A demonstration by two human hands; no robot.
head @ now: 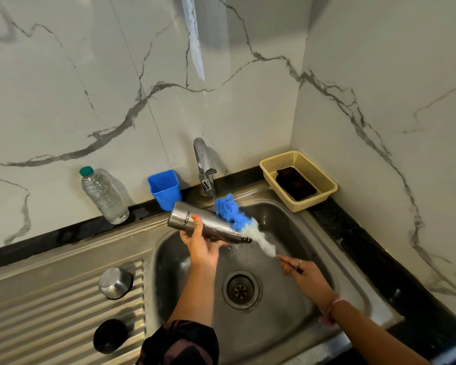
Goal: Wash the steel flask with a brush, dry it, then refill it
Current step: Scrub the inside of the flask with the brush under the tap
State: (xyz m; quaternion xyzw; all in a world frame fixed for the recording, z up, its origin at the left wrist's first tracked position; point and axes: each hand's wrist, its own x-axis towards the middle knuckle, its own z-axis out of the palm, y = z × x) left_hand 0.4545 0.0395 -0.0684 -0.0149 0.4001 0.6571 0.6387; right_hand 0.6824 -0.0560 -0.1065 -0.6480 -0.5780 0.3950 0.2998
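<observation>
Gripping a tilted steel flask (208,225) with the left hand (201,246) at frame centre, over the sink (295,219); pinching a blue-and-white bottle brush (244,225) with the right hand (304,276) under the running tap (204,164).

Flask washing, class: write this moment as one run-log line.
left hand holds flask, mouth tilted down over sink | right hand holds brush outside flask, under running tap | stage: washing
</observation>
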